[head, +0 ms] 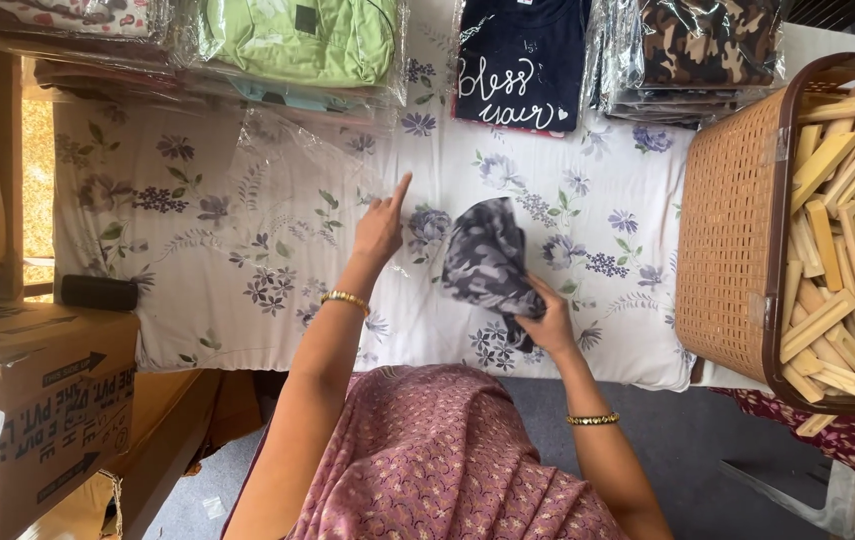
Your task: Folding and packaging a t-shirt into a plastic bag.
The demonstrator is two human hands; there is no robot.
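Clear plastic bag [277,165] lies flat on the floral sheet [197,260]; the left hand [379,228] hovers just right of it, forefinger out, other fingers curled. Beside it, the right hand [550,325] pinches the grey camouflage garment [485,262]. Far right, a basket [732,230] of wooden pieces [847,240].

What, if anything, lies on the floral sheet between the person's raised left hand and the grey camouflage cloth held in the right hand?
Nothing visible does. The left hand is lifted, forefinger pointing, just left of the grey camouflage cloth, which the right hand grips by its lower end. Only bare floral sheet shows in the gap; the clear plastic bag lies farther left.
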